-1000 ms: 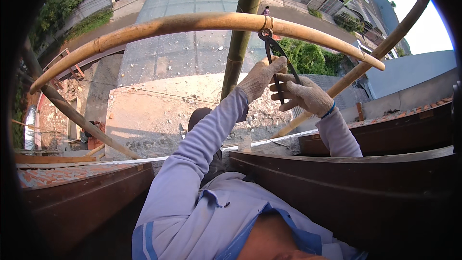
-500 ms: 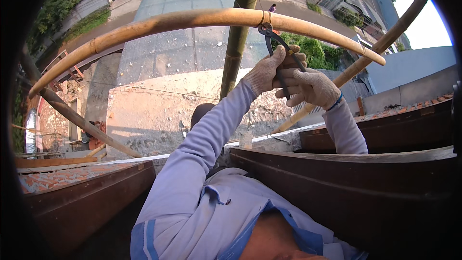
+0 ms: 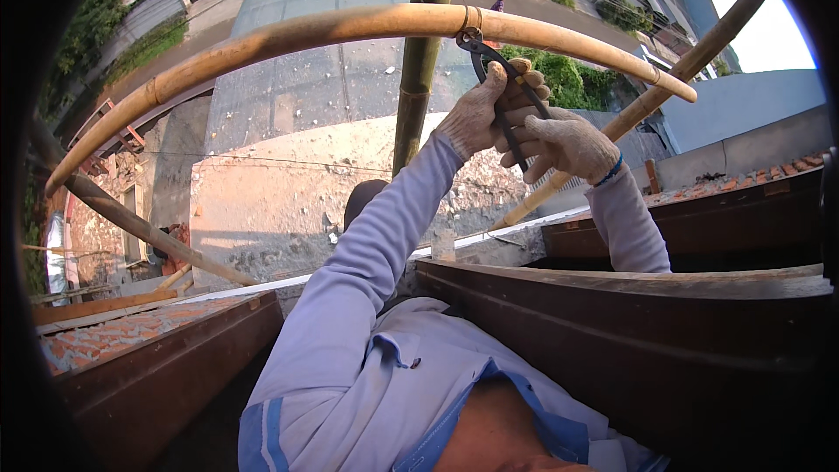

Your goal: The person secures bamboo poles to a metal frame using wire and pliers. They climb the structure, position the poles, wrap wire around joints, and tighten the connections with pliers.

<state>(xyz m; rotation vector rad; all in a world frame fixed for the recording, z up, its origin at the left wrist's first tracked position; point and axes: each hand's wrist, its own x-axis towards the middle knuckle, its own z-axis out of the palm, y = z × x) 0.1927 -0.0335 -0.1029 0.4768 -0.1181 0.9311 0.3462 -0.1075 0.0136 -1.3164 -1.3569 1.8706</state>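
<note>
Pincers (image 3: 530, 93): black, held out well in front of the chest, with the head raised to the wire binding (image 3: 479, 19) on the crosswise bamboo pole (image 3: 350, 25); whether any wire is caught between the jaws cannot be told.
Handles: spread moderately apart and slanted down toward the right (a small yellow mark is shown on one of them).
Left hand (image 3: 476, 114): gloved in pale knit, closed around the pincers, with the thumb laid along the nearer handle and the fingertips curled by the other.
Right hand (image 3: 572, 144): gloved likewise, its fingers placed about the lower handles just beside the left hand; whether they are closed firmly cannot be told.
Wrist band (image 3: 609, 170): dark blue, worn at the right glove's cuff.
Sleeves (image 3: 350, 271): pale lavender, matched by a shirt (image 3: 402, 393) trimmed in blue.
Upright post (image 3: 414, 109): green-brown bamboo, crossed in front by the pole just left of the binding.
Slanting poles (image 3: 717, 37): seen on both sides, near the crosswise pole's ends.
Brown beams (image 3: 612, 323): stretched to left and right of the body.
Ground (image 3: 271, 192): strewn with pale rubble, seen far below (a distant person (image 3: 498, 3) is shown beyond it).
</note>
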